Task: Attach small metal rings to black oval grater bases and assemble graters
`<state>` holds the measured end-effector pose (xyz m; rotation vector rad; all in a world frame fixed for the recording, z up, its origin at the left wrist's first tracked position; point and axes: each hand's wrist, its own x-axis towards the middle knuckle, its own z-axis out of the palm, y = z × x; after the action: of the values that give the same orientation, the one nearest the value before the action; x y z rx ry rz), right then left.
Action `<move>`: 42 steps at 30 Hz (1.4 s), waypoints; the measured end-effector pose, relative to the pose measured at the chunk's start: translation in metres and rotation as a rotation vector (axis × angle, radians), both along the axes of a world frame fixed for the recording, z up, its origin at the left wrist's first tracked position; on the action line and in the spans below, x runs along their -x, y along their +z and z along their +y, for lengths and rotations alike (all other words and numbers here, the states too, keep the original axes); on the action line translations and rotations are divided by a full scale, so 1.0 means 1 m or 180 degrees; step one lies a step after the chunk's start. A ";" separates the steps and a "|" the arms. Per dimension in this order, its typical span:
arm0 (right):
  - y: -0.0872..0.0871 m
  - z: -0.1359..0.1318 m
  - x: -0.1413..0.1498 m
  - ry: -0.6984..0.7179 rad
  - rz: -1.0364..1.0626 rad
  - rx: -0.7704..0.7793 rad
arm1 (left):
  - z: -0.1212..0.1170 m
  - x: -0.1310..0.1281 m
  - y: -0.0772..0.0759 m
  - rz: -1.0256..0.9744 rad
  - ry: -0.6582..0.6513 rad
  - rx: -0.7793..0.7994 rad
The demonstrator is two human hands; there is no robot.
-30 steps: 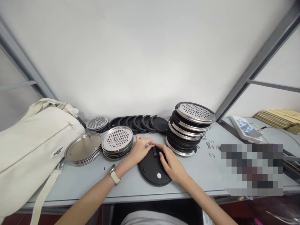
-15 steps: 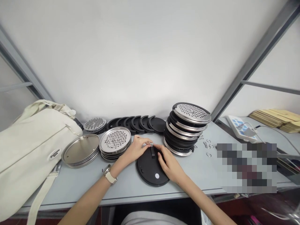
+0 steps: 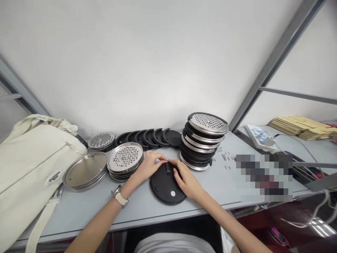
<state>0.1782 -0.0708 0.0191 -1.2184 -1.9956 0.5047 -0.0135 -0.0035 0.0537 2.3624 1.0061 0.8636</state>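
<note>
A black round plate with a raised strip and a white dot lies on the table in front of me. At its far edge, the thumb and fingertips of my left hand pinch a small metal piece, mostly hidden, perhaps a ring. My right hand lies curved over the plate's right side, thumb on its face. The right fingertips meet the left ones at the end of the strip. Left of my hands stands a stack of metal grater discs.
Plain metal discs are stacked beside a cream bag. Black crescent-cut plates line the wall. A tall stack of black and metal discs stands at right, near loose metal rings. Beyond are a white power strip and cardboard.
My view has shifted slightly, so everything sits a little further left. Both hands stay at the plate's far edge, their fingertips a little closer over the metal piece.
</note>
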 end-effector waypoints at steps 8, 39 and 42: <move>0.002 -0.001 0.001 -0.0014 0.0001 -0.0058 | 0.004 -0.002 -0.004 -0.0284 0.0016 0.0260; 0.000 0.000 0.000 0.0028 0.0004 0.0023 | -0.009 -0.012 -0.018 0.0590 0.0168 -0.0684; -0.001 0.001 -0.001 0.0026 -0.0009 0.0045 | -0.007 -0.011 -0.018 0.0566 0.0124 -0.0682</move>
<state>0.1790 -0.0702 0.0180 -1.2207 -2.0032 0.5224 -0.0030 -0.0106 0.0356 2.6469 1.0792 0.8232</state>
